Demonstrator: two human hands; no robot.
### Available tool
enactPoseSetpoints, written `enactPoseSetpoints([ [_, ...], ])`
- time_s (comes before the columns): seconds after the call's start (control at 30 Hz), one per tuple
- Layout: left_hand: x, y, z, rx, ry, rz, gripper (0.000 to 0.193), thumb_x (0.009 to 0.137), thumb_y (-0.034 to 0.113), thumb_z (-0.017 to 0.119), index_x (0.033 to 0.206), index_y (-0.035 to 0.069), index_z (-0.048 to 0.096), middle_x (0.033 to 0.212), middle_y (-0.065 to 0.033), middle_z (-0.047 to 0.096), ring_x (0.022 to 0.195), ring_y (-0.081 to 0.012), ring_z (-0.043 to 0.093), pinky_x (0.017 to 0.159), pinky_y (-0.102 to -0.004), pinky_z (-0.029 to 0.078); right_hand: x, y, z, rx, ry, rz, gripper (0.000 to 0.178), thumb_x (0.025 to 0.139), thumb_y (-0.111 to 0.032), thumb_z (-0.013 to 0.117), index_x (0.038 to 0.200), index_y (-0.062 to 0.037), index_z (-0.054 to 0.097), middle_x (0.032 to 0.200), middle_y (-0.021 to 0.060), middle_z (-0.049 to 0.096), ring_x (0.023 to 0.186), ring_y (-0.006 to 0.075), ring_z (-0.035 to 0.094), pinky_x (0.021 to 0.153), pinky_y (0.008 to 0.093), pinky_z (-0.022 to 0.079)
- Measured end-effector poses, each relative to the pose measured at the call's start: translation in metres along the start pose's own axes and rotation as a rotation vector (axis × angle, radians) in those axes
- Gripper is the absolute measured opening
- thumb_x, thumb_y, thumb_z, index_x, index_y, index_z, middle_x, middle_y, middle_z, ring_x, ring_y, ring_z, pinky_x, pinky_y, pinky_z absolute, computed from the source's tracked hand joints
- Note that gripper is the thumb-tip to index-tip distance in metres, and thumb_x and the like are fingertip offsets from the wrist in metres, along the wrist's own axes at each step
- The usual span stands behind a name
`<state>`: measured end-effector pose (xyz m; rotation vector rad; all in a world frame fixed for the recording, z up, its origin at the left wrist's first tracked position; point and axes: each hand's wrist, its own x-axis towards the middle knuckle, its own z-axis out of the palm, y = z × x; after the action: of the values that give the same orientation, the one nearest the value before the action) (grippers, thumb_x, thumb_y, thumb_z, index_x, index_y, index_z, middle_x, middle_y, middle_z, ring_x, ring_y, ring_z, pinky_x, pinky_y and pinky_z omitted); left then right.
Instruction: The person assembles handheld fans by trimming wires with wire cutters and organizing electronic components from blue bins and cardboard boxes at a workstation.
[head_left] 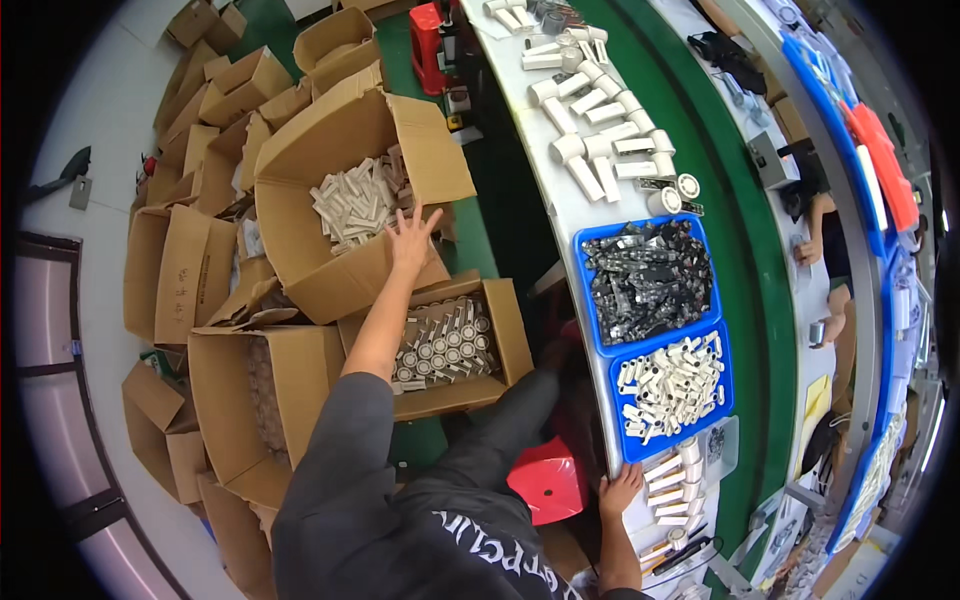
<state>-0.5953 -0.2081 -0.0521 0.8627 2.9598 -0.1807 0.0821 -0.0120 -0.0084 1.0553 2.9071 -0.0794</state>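
My left hand [411, 243] is stretched out with its fingers spread, over the near right wall of a big open cardboard box [300, 240]; whether it touches the cardboard I cannot tell. Inside that box lies a loose heap of slim white plastic pieces [356, 203]. Below my left forearm, a smaller carton [512, 335] holds rows of white parts with round, fan-like heads [452, 345]. My right hand [621, 490] rests on the edge of the white worktable [545, 170], holding nothing that shows. Beside it lie several white handle-shaped parts [672, 487].
On the table stand a blue tray of black bagged parts [648, 285] and another of small white pieces [675, 385]. White round-headed handles [600, 150] lie farther up. More cartons [190, 270] crowd the left. A red stool [550, 485] is near my legs. A co-worker's hands [822, 250] show at right.
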Motion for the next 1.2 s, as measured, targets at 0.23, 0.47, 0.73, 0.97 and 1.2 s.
enactPoseSetpoints([
  [0.23, 0.031, -0.041, -0.019, 0.136, -0.112, -0.016, 0.083, 0.071, 0.008, 0.068, 0.140, 0.029, 0.028, 0.143, -0.0060, 0.025, 0.096, -0.0314, 0.055, 0.080, -0.0461, 0.050, 0.021, -0.010, 0.002, 0.006, -0.017, -0.041, 0.070, 0.064, -0.012, 0.065, 0.127, -0.0003, 0.037, 0.135, 0.0247, 0.035, 0.124, 0.0443, 0.033, 0.104, 0.0527, 0.026],
  [0.47, 0.038, -0.044, -0.004, 0.251, -0.178, 0.020, 0.065, 0.077, 0.008, 0.061, 0.136, 0.020, 0.037, 0.140, -0.0065, 0.031, 0.089, -0.0283, 0.054, 0.075, -0.0414, 0.050, 0.022, -0.017, -0.007, 0.002, 0.012, -0.033, 0.069, 0.063, -0.009, 0.064, 0.127, -0.0004, 0.038, 0.136, 0.0240, 0.035, 0.124, 0.0435, 0.033, 0.105, 0.0516, 0.027],
  [0.73, 0.042, -0.043, 0.007, 0.535, -0.109, 0.118, 0.041, 0.087, 0.012, 0.051, 0.128, 0.013, 0.050, 0.141, -0.0063, 0.033, 0.096, -0.0277, 0.048, 0.078, -0.0397, 0.043, 0.018, -0.023, -0.016, 0.034, -0.037, 0.066, 0.066, 0.064, -0.007, 0.060, 0.126, 0.0002, 0.038, 0.136, 0.0244, 0.034, 0.126, 0.0424, 0.032, 0.106, 0.0493, 0.026],
  [0.97, 0.072, -0.061, 0.023, 0.374, -0.195, 0.101, 0.037, 0.092, 0.017, 0.044, 0.127, 0.013, 0.050, 0.147, -0.0058, 0.030, 0.114, -0.0372, 0.045, 0.093, -0.0474, 0.035, 0.038, -0.092, -0.065, 0.229, 0.060, 0.411, 0.054, 0.070, -0.002, 0.055, 0.124, -0.0007, 0.044, 0.124, 0.0222, 0.048, 0.113, 0.0368, 0.048, 0.095, 0.0416, 0.041],
  [1.2, 0.088, -0.055, 0.042, 0.421, 0.107, 0.409, 0.035, 0.084, 0.013, 0.048, 0.117, 0.006, 0.056, 0.122, -0.0144, 0.050, 0.101, -0.0413, 0.051, 0.092, -0.0517, 0.037, 0.226, -0.225, -0.127, 1.609, 0.116, 1.206, 0.033, 0.087, -0.019, 0.052, 0.114, -0.0005, 0.051, 0.104, 0.0194, 0.059, 0.086, 0.0297, 0.060, 0.080, 0.0361, 0.050],
])
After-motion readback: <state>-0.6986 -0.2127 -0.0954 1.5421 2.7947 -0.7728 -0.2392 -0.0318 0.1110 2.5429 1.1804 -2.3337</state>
